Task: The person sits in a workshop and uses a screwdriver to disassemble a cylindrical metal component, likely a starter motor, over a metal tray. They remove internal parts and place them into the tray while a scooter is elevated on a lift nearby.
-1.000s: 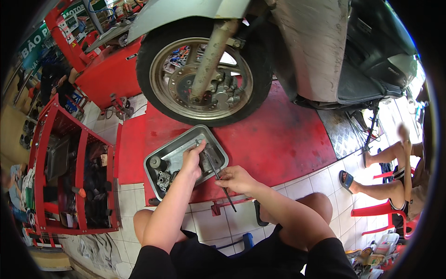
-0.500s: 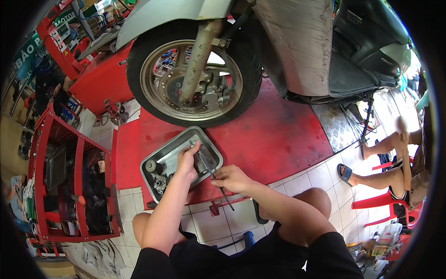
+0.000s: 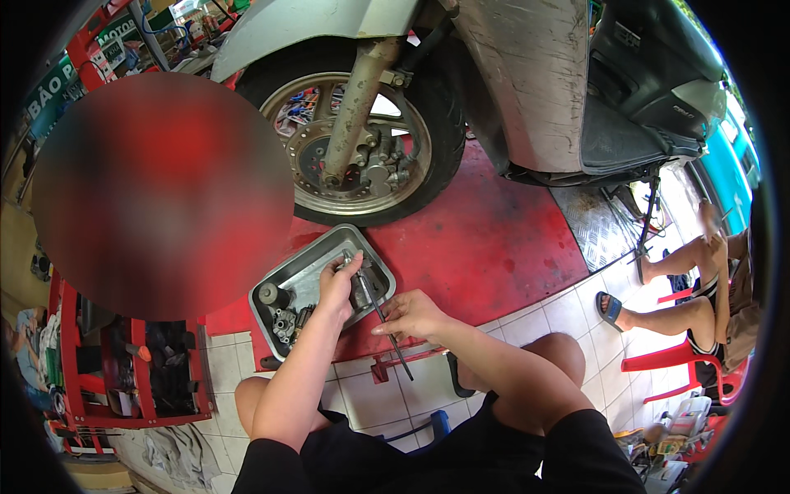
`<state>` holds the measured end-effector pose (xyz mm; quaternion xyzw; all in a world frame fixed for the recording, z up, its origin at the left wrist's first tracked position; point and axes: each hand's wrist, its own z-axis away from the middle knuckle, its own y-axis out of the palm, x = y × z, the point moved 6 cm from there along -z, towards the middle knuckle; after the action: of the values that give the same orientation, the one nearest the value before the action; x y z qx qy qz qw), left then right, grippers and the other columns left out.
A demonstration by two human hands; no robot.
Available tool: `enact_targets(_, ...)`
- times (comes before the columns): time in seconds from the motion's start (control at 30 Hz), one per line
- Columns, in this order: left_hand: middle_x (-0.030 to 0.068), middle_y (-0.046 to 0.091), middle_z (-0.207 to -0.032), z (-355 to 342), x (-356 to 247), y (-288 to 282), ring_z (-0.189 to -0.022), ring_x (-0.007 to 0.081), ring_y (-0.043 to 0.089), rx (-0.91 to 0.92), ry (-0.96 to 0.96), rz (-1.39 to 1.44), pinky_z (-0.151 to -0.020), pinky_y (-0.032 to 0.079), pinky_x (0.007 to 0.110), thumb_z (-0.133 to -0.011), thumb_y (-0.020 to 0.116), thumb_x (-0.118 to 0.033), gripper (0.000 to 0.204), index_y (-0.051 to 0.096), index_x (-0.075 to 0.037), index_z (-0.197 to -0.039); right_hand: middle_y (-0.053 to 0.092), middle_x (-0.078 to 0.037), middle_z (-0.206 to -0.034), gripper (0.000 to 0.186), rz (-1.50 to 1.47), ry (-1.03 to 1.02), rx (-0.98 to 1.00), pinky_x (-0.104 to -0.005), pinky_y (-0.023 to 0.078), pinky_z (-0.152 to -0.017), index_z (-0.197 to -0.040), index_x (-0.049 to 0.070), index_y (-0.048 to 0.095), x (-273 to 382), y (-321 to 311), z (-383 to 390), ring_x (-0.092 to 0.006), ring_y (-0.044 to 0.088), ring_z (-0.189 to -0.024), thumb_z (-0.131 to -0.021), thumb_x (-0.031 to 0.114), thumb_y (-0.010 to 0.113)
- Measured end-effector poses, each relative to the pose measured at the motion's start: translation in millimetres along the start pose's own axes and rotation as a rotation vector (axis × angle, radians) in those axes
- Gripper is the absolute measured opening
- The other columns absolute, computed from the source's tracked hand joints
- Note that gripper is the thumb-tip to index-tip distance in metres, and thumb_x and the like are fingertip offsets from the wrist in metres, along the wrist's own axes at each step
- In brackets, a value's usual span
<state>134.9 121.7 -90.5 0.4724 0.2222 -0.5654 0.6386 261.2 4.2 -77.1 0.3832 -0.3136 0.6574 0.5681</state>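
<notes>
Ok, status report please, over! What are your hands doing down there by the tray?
Left hand gripping small metal part over metal tray. Right hand holding thin tool against it. Loose parts in tray. Nothing blocking.

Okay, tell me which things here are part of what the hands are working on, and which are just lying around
In use:
left hand on a small metal part
right hand holding a thin tool
metal tray

Lying about:
scooter front wheel
red tool cart
red plastic chair
rag
</notes>
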Motion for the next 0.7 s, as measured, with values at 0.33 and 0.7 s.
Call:
enact_targets(0.33, 0.0208, 0.056, -0.122, 2, -4, 8, -0.105, 0.0266, 0.06, -0.023, 0.063, -0.073, -0.088, 0.051, 0.04, -0.08, 0.082, -0.026, 0.077, 0.039, 0.007, -0.135, 0.066, -0.007, -0.069, 0.043, 0.356, -0.278, -0.083, -0.0342, 0.05, -0.061, -0.094, -0.005, 0.067, -1, -4, -12, -0.0171, 0.061, -0.064, -0.077, 0.031, 0.083)
enact_targets(0.7, 0.014, 0.066, -0.106, -1, -1, 3, -0.091, 0.0255, 0.068, 0.146, 0.055, 0.038, -0.08, 0.057, 0.04, -0.089, 0.07, -0.016, 0.047, 0.049, -0.001, -0.128, 0.07, -0.012, -0.076, 0.022, 0.237, -0.282, -0.047, -0.0336, 0.054, -0.059, -0.091, -0.003, 0.07, -4, 7, -22, -0.0184, 0.067, -0.066, -0.077, 0.013, 0.076)
